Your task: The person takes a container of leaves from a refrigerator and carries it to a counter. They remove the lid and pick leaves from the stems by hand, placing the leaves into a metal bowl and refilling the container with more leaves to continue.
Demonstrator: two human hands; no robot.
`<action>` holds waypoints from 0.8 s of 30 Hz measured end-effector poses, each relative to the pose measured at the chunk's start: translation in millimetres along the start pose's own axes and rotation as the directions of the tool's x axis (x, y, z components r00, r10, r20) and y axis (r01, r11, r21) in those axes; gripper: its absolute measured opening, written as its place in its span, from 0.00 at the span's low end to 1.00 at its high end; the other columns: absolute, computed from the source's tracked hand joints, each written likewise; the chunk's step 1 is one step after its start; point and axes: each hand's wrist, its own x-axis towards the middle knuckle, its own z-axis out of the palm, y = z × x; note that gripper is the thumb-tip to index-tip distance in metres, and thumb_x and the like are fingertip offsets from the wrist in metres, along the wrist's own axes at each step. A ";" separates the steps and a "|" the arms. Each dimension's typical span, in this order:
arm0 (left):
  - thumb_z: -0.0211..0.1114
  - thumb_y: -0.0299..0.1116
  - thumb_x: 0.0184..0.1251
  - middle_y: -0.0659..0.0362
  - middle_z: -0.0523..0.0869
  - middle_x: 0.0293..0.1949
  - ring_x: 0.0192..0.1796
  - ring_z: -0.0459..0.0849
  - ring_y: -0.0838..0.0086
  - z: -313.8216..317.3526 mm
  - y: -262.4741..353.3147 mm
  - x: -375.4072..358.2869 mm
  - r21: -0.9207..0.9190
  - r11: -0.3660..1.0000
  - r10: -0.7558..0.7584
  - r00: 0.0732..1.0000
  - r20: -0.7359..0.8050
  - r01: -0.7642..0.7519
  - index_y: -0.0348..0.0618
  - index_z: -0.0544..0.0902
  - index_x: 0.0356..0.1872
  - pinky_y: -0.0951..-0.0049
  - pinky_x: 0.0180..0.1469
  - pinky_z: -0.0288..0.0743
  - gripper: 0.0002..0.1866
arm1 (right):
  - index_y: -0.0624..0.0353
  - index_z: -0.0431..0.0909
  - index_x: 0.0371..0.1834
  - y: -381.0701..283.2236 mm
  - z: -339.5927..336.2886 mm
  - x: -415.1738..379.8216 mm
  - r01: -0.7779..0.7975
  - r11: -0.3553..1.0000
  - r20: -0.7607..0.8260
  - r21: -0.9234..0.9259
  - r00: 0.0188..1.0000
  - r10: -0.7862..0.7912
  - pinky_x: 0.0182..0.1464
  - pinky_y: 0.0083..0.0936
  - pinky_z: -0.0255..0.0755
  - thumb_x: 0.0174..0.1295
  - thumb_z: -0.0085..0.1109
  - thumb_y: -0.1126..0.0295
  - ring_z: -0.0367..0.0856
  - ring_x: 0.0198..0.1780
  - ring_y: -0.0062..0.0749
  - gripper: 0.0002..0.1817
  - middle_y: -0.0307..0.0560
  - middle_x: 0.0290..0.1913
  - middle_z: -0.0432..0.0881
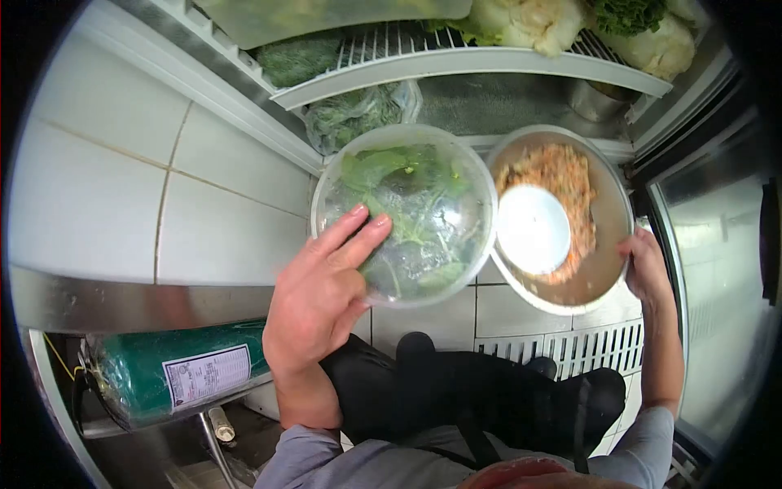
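Note:
My left hand (318, 285) grips a round plastic container (486, 232) by its near left edge, two fingers lying on its clear top. Green leaves (411, 183) show through the plastic. My right hand (646, 265) is closed on the right rim of a metal bowl (607, 269), its thumb over the edge. In that bowl lies a chopped orange and pale mixture (562, 175), and a small round white dish (533, 230) rests on it. The container and the bowl are side by side, their edges close or touching, in front of the fridge's lower shelf.
Above, a wire fridge shelf (481, 65) carries pale leafy heads (529, 20) and bagged greens. Below it are a bag of greens (358, 114) and a metal pot (599, 99). The glass door (717, 236) stands open at right; a green wrapped roll (175, 367) lies at lower left.

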 end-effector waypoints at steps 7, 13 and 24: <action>0.72 0.24 0.40 0.49 0.84 0.55 0.62 0.79 0.52 3.9 23.6 8.9 0.073 0.996 0.054 0.991 -0.122 -0.045 0.41 0.70 0.26 0.58 0.51 0.77 0.16 | 0.69 0.73 0.48 -52.9 93.4 88.8 0.103 0.994 -0.102 -0.038 0.989 -0.106 0.30 0.22 0.80 0.63 0.53 0.73 0.78 0.36 0.27 0.13 0.46 0.40 0.78; 0.71 0.20 0.43 0.49 0.82 0.59 0.66 0.75 0.52 -39.5 68.9 67.9 -0.191 0.981 -0.066 0.972 -0.224 0.023 0.40 0.70 0.28 0.56 0.56 0.75 0.16 | 0.68 0.64 0.64 -67.9 115.4 102.0 -0.164 0.934 0.114 0.317 0.984 0.135 0.49 0.33 0.82 0.71 0.54 0.59 0.81 0.49 0.40 0.27 0.56 0.56 0.77; 0.71 0.23 0.48 0.53 0.83 0.57 0.63 0.78 0.54 -295.2 264.2 176.7 -0.181 0.982 -0.114 0.947 -0.299 0.061 0.40 0.71 0.25 0.55 0.53 0.76 0.13 | 0.60 0.61 0.67 -42.9 -268.7 -452.3 -0.446 0.812 -0.688 0.376 0.453 0.567 0.53 0.44 0.68 0.67 0.52 0.51 0.69 0.56 0.45 0.32 0.55 0.56 0.68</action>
